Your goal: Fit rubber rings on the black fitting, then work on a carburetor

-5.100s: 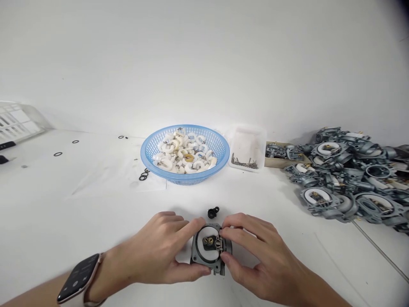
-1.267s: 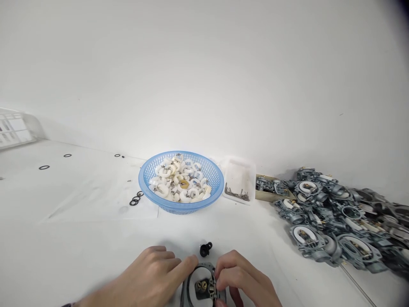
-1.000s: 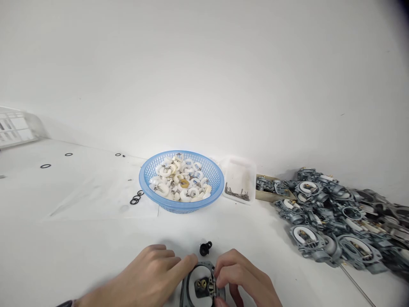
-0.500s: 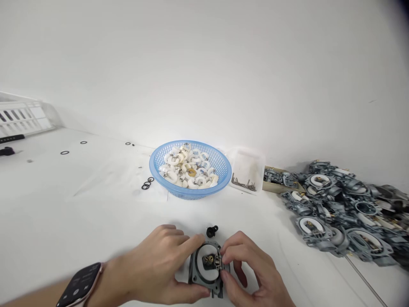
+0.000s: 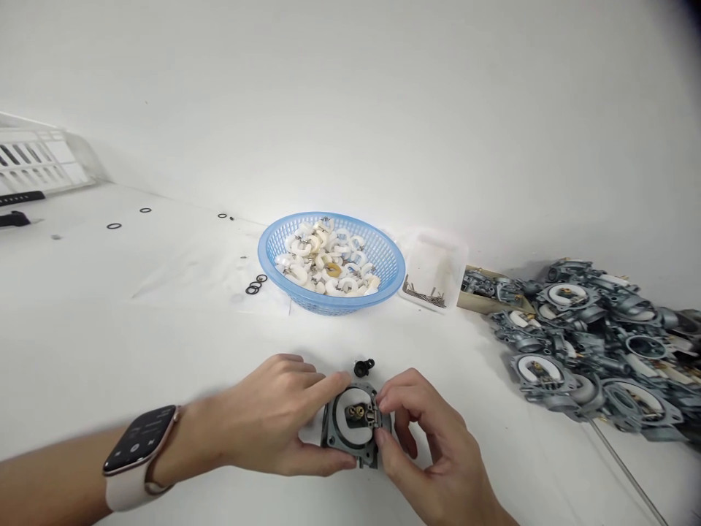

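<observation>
A grey metal carburetor body with a round opening and brass parts inside rests on the white table near the front edge. My left hand grips its left side, thumb under the front rim and forefinger over the top. My right hand pinches at the small metal bracket on the body's right side with thumb and forefinger. What the pinch holds is too small to make out. A small black plastic part lies just behind the body. A watch is on my left wrist.
A blue basket of white float pieces stands behind. To its right are a clear tray of thin metal pins and a heap of carburetor bodies. Black O-rings lie left of the basket; a white crate is far left.
The view has tilted down, so my hands and the carburetor body sit higher in the picture. Both hands stay on the body; my right fingers keep working at its right side.
</observation>
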A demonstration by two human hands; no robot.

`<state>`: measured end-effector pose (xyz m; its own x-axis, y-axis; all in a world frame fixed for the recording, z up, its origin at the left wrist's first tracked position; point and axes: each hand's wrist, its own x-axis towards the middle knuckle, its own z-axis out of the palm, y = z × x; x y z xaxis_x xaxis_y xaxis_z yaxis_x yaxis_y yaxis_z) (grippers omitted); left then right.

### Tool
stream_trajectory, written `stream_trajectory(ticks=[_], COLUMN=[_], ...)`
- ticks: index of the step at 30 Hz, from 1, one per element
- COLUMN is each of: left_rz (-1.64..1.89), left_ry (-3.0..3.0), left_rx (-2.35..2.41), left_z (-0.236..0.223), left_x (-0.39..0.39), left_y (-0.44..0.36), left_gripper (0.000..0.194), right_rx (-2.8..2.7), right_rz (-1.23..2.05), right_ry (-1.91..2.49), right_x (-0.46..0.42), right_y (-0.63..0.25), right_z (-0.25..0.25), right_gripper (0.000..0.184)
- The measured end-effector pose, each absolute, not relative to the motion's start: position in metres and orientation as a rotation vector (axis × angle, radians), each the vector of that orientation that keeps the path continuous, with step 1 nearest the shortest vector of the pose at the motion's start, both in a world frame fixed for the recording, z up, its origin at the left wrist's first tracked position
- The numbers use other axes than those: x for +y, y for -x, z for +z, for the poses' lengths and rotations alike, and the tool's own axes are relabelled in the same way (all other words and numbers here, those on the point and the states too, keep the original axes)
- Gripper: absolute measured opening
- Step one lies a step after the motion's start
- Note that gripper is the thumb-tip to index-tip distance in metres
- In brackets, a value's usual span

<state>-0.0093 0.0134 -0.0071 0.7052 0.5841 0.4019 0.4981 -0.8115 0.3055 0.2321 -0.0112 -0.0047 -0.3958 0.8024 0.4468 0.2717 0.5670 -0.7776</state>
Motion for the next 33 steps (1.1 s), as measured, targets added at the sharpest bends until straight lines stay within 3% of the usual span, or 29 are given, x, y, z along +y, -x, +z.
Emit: stream_trajectory(ticks=[13, 33], left_rz=[0.761, 0.776], left_ry=[-2.741, -2.776], left_rx=[0.855, 0.851], left_z=[-0.007, -0.004], left_x=[0.015, 0.014], left_y=[0.011, 0.011], left_gripper=[0.051, 0.05], right_rx=[-1.979, -1.878], right_rz=[0.749, 1.034], right_ry=[0.889, 0.986], right_x=[-0.013, -0.018], right_y=[-0.235, -0.238], right_z=[-0.003, 0.006], right_gripper=[0.038, 0.053])
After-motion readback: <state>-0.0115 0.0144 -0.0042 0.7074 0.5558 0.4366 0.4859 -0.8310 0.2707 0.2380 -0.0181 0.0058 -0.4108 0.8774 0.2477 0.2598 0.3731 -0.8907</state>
